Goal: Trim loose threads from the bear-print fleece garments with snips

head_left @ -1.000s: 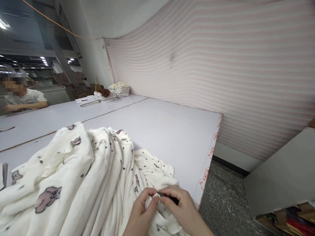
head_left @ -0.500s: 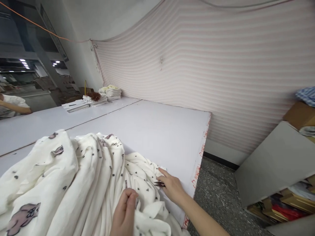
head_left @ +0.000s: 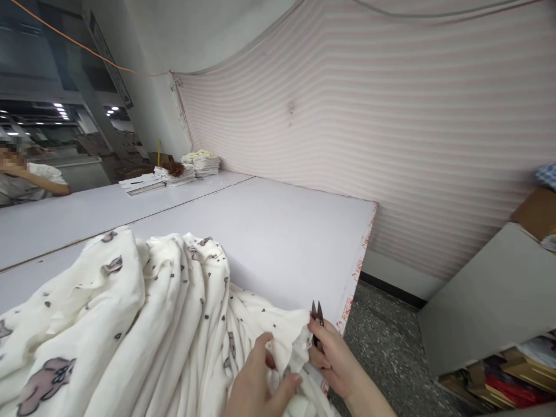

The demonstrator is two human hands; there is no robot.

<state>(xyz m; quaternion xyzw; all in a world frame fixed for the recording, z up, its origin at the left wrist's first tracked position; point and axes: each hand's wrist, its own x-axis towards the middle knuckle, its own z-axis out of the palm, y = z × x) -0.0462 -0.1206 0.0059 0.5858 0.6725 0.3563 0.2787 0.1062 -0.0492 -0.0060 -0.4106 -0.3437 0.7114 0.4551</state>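
White fabric printed with mauve animals (head_left: 160, 313) lay in folds on the pale worktop (head_left: 282, 231), extending to near its right edge. There the right hand (head_left: 332, 353) clasped dark metal snips (head_left: 320, 315) beside the fabric's border; the left hand (head_left: 264, 379), thumb and fingers parted, touched it.

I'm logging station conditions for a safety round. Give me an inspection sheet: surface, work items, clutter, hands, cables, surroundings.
Surface: pale table, dark seam running across it.
Work items: white animal-print fabric, bunched in folds; thread snips, blades parted, pointing away from the wearer.
Clutter: white stacks, apparently folded cloth, at the far end.
Hands: left hand at the fabric, thumb and forefinger apart; right hand holds the snips.
Cables: orange cord overhead, upper left.
Surroundings: striped curtain; grey cabinet; another person at the table.
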